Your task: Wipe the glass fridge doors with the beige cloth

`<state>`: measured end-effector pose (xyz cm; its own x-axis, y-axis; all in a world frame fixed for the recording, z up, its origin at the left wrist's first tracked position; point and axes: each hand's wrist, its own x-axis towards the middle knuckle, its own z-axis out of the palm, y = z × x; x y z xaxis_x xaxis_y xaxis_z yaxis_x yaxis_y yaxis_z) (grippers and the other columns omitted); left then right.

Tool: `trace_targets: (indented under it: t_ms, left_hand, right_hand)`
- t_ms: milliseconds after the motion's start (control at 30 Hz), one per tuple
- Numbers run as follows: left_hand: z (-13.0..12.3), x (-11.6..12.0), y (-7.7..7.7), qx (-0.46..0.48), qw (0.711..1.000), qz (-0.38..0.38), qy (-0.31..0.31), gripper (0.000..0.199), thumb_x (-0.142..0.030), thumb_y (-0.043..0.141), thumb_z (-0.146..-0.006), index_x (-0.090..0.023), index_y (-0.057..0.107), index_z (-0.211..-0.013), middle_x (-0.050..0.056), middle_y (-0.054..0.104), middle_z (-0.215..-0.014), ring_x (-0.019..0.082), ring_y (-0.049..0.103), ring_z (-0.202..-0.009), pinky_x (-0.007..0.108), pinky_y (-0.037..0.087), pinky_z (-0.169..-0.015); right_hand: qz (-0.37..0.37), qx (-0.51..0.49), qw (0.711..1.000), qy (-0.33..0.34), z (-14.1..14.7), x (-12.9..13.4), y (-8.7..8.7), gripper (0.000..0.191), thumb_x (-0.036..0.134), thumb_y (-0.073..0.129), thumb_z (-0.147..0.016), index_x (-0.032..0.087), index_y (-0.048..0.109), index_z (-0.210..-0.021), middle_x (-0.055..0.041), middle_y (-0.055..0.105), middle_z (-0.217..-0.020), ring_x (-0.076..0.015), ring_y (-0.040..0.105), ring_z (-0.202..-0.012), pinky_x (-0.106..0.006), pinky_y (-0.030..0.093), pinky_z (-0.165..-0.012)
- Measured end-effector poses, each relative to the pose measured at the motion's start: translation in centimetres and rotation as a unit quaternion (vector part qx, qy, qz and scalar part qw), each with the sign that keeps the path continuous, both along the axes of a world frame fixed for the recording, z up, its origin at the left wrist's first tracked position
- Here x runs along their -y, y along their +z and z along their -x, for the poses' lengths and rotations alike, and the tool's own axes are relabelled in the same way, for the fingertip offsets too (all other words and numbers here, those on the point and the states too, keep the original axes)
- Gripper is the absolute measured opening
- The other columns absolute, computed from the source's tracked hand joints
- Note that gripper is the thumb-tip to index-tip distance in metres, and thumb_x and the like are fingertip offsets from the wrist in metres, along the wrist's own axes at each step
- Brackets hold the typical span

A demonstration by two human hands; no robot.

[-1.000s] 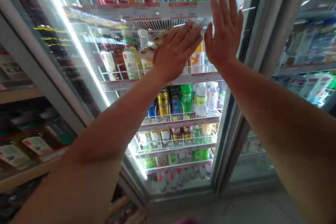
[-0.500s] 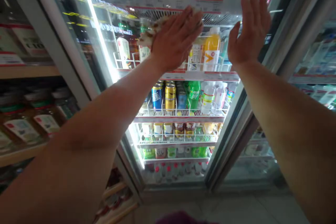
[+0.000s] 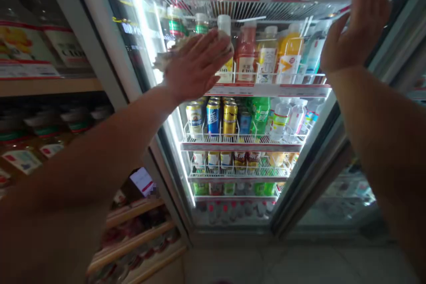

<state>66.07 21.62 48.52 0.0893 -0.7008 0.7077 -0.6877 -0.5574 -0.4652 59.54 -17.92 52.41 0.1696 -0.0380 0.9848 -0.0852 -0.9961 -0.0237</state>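
My left hand (image 3: 193, 69) lies flat over a pale, crumpled cloth (image 3: 163, 59), pressing it to the glass door of a lit drinks cooler. The cloth shows past the fingertips and along the hand's upper side; the rest is hidden under the palm. My right hand (image 3: 356, 31) is raised at the upper right side of the same door, fingers stretched upward and thumb apart, holding nothing. Whether its palm touches the glass or the frame I cannot tell. Behind the glass stand an orange juice bottle (image 3: 289, 55) and a reddish bottle (image 3: 245, 53).
Lower cooler shelves hold a gold can (image 3: 230, 117), a blue can (image 3: 213, 117) and a green bottle (image 3: 260, 113). To the left, wooden shelves (image 3: 49, 86) carry more bottles. A metal door frame (image 3: 319, 164) runs down the right side.
My left hand has slid the cloth leftward and somewhat down across the glass. The view has shifted, and my right hand now appears farther right and higher, still with stretched fingers.
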Motion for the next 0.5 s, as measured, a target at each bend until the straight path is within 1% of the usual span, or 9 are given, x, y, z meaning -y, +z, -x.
trace_targets:
  t_ms: [67,133,167,233,300,367,400,433,500]
  left_hand:
    - [-0.9,-1.8,1.0,0.069,0.997,0.022,0.033,0.062,-0.044,0.042,-0.102,-0.025,0.030,-0.160,-0.005,0.017,-0.170,0.017,0.008,-0.158,0.046,0.011,-0.130]
    - [-2.1,-3.1,1.7,0.149,0.980,0.105,0.082,0.062,-0.035,0.032,-0.105,-0.022,0.016,-0.163,-0.003,0.005,-0.172,0.013,-0.001,-0.158,0.044,0.011,-0.129]
    - [-2.6,-3.4,1.5,0.168,0.970,0.146,0.099,0.063,-0.033,0.031,-0.105,-0.021,0.013,-0.164,-0.004,0.002,-0.172,0.011,-0.004,-0.157,0.043,0.010,-0.129]
    - [-2.8,-3.0,0.2,0.146,0.966,0.190,0.102,0.067,-0.039,0.038,-0.104,-0.020,0.013,-0.163,-0.005,0.000,-0.172,0.012,-0.007,-0.157,0.040,0.005,-0.130]
    - [-2.1,-1.8,-1.8,0.064,0.983,0.161,0.066,0.076,-0.049,0.050,-0.098,-0.019,0.021,-0.162,-0.004,0.005,-0.172,0.019,-0.005,-0.158,0.043,0.001,-0.131]
    - [-1.1,-1.0,-3.2,-0.026,0.997,0.068,0.017,0.076,-0.057,0.057,-0.093,-0.021,0.036,-0.157,-0.004,0.020,-0.170,0.026,0.005,-0.159,0.049,0.002,-0.131]
    - [-0.8,-1.0,-3.2,-0.052,0.998,0.030,-0.003,0.074,-0.058,0.059,-0.091,-0.023,0.042,-0.154,-0.003,0.027,-0.167,0.027,0.010,-0.158,0.050,0.003,-0.130]
    - [-0.8,-1.2,-2.7,-0.059,0.998,0.012,-0.013,0.070,-0.058,0.059,-0.091,-0.024,0.046,-0.151,-0.004,0.031,-0.166,0.027,0.014,-0.158,0.050,0.004,-0.131]
    - [-1.5,-2.0,-0.5,-0.009,0.999,0.052,0.003,0.067,-0.054,0.052,-0.095,-0.024,0.042,-0.154,-0.005,0.024,-0.168,0.021,0.012,-0.158,0.044,0.004,-0.131]
  right_hand:
    - [-0.001,-0.007,1.000,-0.014,0.1,0.0,0.1,0.071,0.014,0.040,-0.090,0.016,0.032,-0.160,-0.0035,0.023,-0.169,-0.0199,0.015,-0.159,-0.045,0.014,-0.128]
    - [0.000,0.004,1.000,-0.019,0.2,-0.3,0.0,0.069,0.014,0.038,-0.091,0.016,0.034,-0.159,-0.0036,0.027,-0.168,-0.0203,0.018,-0.158,-0.044,0.016,-0.127]
    - [-0.002,0.010,1.000,-0.017,0.2,-0.5,-0.1,0.068,0.014,0.038,-0.091,0.016,0.036,-0.159,-0.0029,0.028,-0.168,-0.0204,0.019,-0.158,-0.044,0.017,-0.127]
    - [-0.011,0.021,1.000,-0.006,0.4,-0.9,-0.3,0.070,0.013,0.038,-0.088,0.018,0.038,-0.158,-0.0012,0.030,-0.167,-0.0202,0.021,-0.157,-0.044,0.018,-0.127]
    - [-0.012,0.031,0.999,0.005,0.5,-1.2,-0.4,0.071,0.012,0.038,-0.087,0.018,0.039,-0.157,-0.0007,0.031,-0.166,-0.0201,0.022,-0.157,-0.044,0.019,-0.126]
    - [-0.003,0.037,0.999,0.011,0.5,-1.3,-0.5,0.072,0.011,0.039,-0.085,0.016,0.039,-0.157,-0.0017,0.033,-0.166,-0.0209,0.024,-0.156,-0.045,0.020,-0.126]
    - [0.000,0.038,0.999,0.014,0.6,-1.4,-0.6,0.071,0.012,0.040,-0.086,0.016,0.040,-0.156,-0.0019,0.034,-0.165,-0.0213,0.024,-0.156,-0.045,0.020,-0.126]
    - [0.004,0.041,0.999,0.015,0.6,-1.5,-0.7,0.070,0.013,0.039,-0.087,0.016,0.041,-0.156,-0.0019,0.035,-0.165,-0.0215,0.025,-0.156,-0.045,0.021,-0.126]
    - [0.009,0.045,0.999,0.018,0.8,-1.6,-0.8,0.067,0.014,0.040,-0.089,0.015,0.042,-0.155,-0.0017,0.036,-0.164,-0.0216,0.027,-0.155,-0.043,0.021,-0.126]
